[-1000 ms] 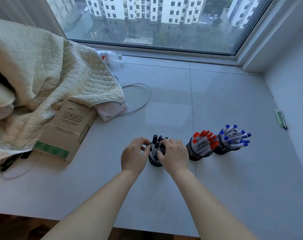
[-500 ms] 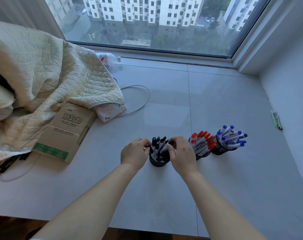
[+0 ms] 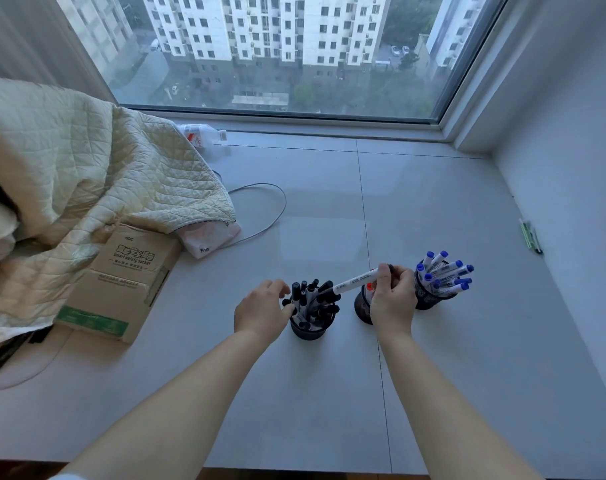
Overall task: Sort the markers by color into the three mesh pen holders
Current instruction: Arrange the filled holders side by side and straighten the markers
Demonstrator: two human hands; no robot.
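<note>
- The right hand [image 3: 393, 299] pinches a white marker [image 3: 355, 282], holding it tilted above the gap between the left and middle holders.
- The left hand [image 3: 263, 311], fingers loosely curled, touches the rim of the left mesh holder [image 3: 310, 329] full of black markers [image 3: 312, 299].
- The middle holder [image 3: 362, 306] sits mostly hidden behind the right hand.
- The right holder [image 3: 427, 299] carries blue markers [image 3: 446, 275].
- All three stand on the bench [image 3: 467, 375]; a cardboard box [image 3: 121, 282] lies to the left.

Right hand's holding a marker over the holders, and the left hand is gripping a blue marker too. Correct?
Not quite. The head view shows the right hand holding a marker, but the left hand has no blue marker; it rests against the holder of black markers. The blue markers sit in the far-right holder.
</note>
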